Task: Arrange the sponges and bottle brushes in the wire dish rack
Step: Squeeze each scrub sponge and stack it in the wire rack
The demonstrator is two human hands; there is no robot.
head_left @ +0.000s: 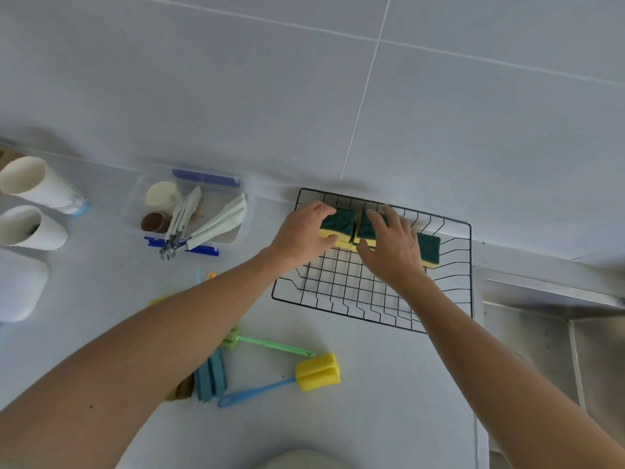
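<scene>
Under left arm (142, 350): most of blue sponges (211, 377), head of green brush (270, 345).
Under right hand (394, 247): part of middle sponge (367, 228).
Left edge: white thing (20, 286), cut off.

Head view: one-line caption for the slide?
Both hands, left hand and right hand, set green-and-yellow sponges along the far side of the wire dish rack; bottle brushes wait on the counter.

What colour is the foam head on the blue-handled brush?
Yellow foam head, seen in the head view.
</scene>
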